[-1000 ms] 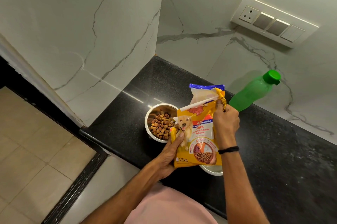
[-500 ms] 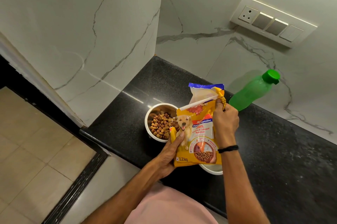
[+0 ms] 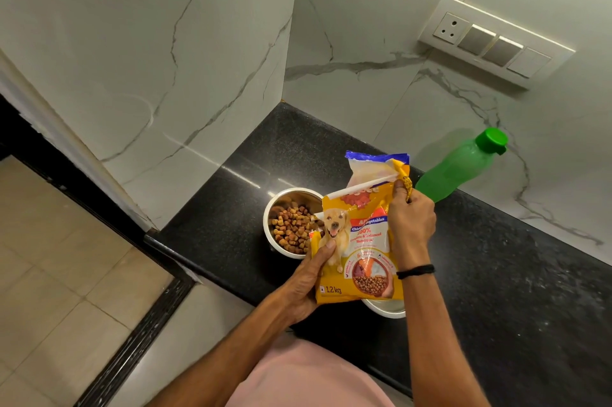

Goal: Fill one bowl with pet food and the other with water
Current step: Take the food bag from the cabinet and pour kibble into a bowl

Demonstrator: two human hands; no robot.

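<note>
Head view, food bag (image 3: 359, 251) hiding most of second bowl (image 3: 385, 309)

Setting: domestic kitchen, corner of a worktop.

- Worktop (image 3: 496, 290): polished black speckled stone, running into a corner where two walls meet.
- Walls (image 3: 132, 42): large glossy white slabs with grey marble veining, serving as backsplash on both sides of the corner.
- Switch plate (image 3: 495, 40): cream, wall-mounted above the worktop's far edge, one socket and three rocker switches.
- Floor (image 3: 49, 274): beige tiles with a dark border strip, seen past the worktop's left edge.
- Household goods on the worktop: steel bowl (image 3: 291, 224) of brown kibble, a yellow pet-food bag (image 3: 357, 251), a green plastic bottle (image 3: 460, 164) against the wall.
</note>
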